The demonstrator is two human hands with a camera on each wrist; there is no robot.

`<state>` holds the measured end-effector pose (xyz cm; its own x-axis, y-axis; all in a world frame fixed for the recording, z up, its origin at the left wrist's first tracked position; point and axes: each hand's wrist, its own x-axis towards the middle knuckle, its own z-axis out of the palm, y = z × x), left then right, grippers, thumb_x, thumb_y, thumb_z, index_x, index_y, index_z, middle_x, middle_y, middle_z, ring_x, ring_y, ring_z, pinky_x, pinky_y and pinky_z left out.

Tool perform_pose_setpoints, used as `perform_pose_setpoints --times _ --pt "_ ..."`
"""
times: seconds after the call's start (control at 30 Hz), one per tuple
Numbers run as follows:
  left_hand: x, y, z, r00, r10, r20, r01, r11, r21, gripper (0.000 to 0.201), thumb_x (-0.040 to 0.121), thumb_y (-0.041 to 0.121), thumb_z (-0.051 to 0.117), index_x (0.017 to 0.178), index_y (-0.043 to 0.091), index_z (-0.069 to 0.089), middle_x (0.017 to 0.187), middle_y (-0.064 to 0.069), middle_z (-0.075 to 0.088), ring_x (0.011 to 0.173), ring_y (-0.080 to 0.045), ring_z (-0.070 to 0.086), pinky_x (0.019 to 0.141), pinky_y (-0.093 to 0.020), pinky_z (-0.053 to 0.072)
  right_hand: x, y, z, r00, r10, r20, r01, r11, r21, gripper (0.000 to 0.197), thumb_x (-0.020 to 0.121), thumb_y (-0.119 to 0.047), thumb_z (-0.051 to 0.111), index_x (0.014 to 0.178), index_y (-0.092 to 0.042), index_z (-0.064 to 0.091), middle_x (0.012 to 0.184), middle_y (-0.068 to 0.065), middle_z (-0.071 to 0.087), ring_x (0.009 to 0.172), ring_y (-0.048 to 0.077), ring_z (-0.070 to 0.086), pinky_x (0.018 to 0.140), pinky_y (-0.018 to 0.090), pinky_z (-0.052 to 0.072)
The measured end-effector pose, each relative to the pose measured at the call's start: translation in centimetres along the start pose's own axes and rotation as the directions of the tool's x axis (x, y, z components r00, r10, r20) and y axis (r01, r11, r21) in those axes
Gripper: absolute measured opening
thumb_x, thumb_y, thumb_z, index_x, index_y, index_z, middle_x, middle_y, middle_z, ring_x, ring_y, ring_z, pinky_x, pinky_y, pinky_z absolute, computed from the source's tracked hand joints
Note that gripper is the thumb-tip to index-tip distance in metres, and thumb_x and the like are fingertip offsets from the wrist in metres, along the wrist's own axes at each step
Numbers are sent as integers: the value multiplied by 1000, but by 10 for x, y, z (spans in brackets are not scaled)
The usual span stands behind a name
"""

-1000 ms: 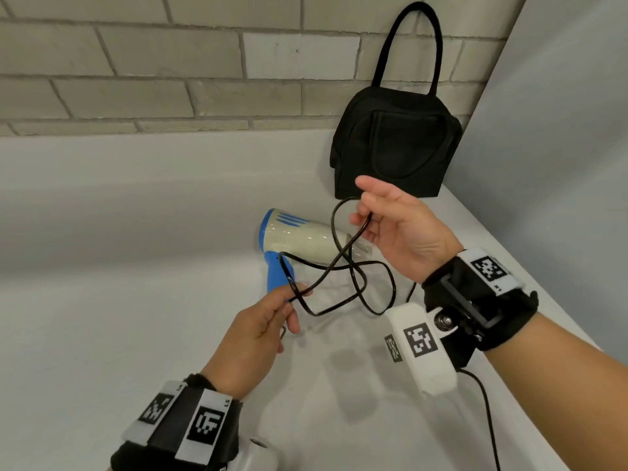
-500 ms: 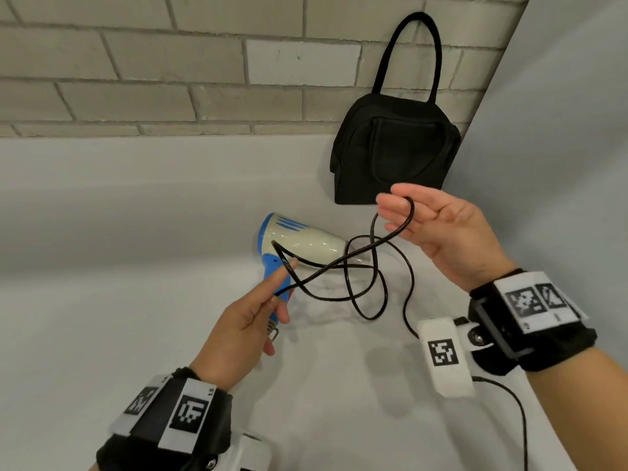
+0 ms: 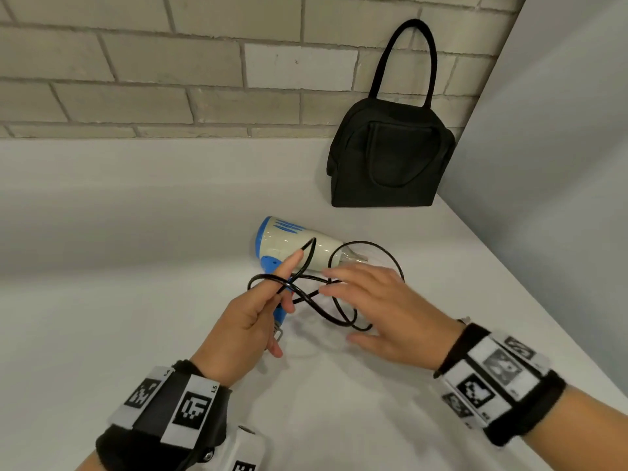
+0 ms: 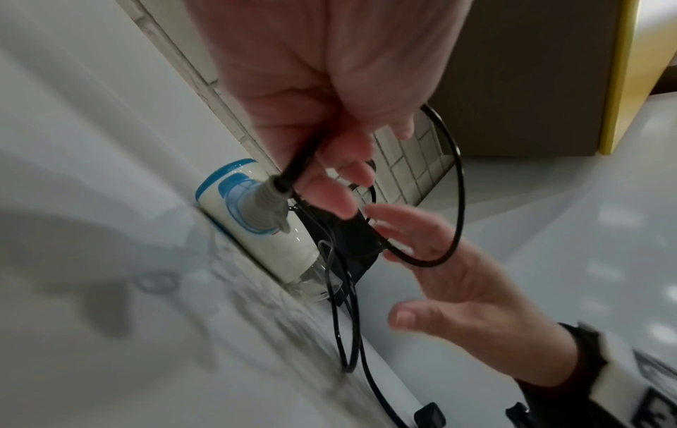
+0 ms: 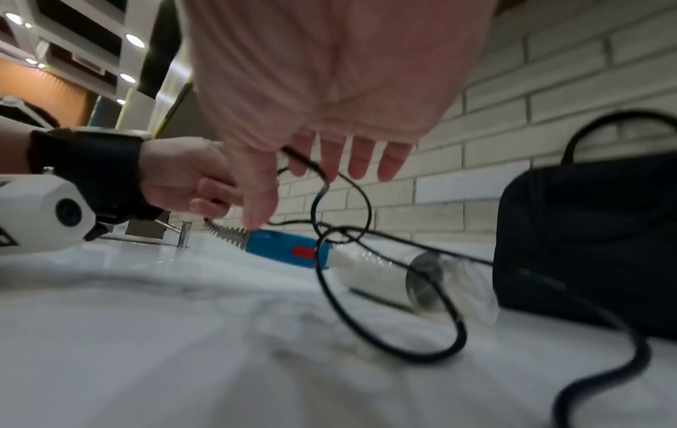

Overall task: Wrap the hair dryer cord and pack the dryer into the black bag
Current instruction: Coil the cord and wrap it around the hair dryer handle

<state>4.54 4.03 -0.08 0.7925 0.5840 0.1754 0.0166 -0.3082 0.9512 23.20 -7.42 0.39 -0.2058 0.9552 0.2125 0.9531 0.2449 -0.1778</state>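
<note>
Holding cord (image 3: 307,294) loops, my left hand (image 3: 244,331) pinches them to keep the coil. Right hand (image 3: 384,311) hovers spread, gripping nothing; dryer (image 3: 289,246) lies beside the closed bag (image 3: 387,158).

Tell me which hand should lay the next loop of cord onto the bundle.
Probably the right hand. It is open, fingers straight, hovering beside the loose cord lying by the hair dryer on the counter. The left hand is busy: its grip holds the gathered loops near the dryer's handle.

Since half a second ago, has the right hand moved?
Yes. The right hand has come down and toward the person, away from the black bag, and now lies over the cord loops.
</note>
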Motion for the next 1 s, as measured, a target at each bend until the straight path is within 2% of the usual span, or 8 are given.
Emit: perform_pose_setpoints --times 0.1,0.2,0.3,0.4,0.53,0.77,0.87,1.0 --pt "0 1 -4 1000 1 2 -1 1000 9 80 91 -10 24 107 68 35 81 -4 50 45 -6 40 47 -15 48 9 4 10 994 -52 -95 51 999 -18 10 81 -29 47 90 -31 49 124 2 62 122 15 35 104 33 29" --pt "-4 -6 -10 999 -13 42 12 1000 26 78 92 -9 26 109 67 33 77 2 49 46 -2 44 49 -15 47 18 -7 -27 952 165 -257 -46 910 411 14 88 -31 42 81 -30 53 89 -17 71 104 -1 53 99 17 33" --pt "-10 -17 -9 994 -31 108 22 996 87 79 90 -13 26 111 61 41 72 13 47 52 -2 42 51 -18 46 37 0 -87 711 581 -396 -101 642 760 21 89 -19 47 71 -23 56 38 -8 50 44 6 53 61 17 52" --pt "-16 -21 -12 997 -60 41 57 996 66 76 92 -8 29 96 63 55 67 16 51 52 -6 40 46 -18 40 51 36 -135 513 823 -245 -155 369 916 22 92 -26 46 71 -21 51 30 -9 29 29 6 29 40 19 39" --pt "-23 -21 -31 988 -54 -146 69 993 97 55 93 -3 31 82 42 61 61 19 55 42 0 41 44 -11 34 40 90 -158 415 905 93 -252 16 968 30 92 -15 41 63 -20 39 29 -9 32 28 5 33 43 18 45" --pt "-45 -35 -85 819 -282 -500 254 959 -124 42 94 -1 27 78 24 56 55 12 51 32 -3 32 29 -12 29 -8 139 -146 246 969 -26 -387 122 914 30 86 -50 47 68 -26 48 50 -10 50 27 -1 47 33 11 38" --pt "-50 -33 -93 783 -308 -540 260 951 -166 40 94 0 27 77 23 55 45 18 51 28 -3 30 28 -10 27 -28 152 -144 254 966 44 -439 74 896 45 66 -68 48 65 -25 39 28 -8 32 18 2 28 24 7 18" --pt "-45 -22 -88 738 -366 -567 234 927 -294 37 93 1 28 76 21 54 56 10 48 29 -4 28 28 -11 28 -23 155 -135 251 965 76 -292 1 956 38 77 -54 50 54 -24 51 26 -12 47 25 -2 46 30 7 36"
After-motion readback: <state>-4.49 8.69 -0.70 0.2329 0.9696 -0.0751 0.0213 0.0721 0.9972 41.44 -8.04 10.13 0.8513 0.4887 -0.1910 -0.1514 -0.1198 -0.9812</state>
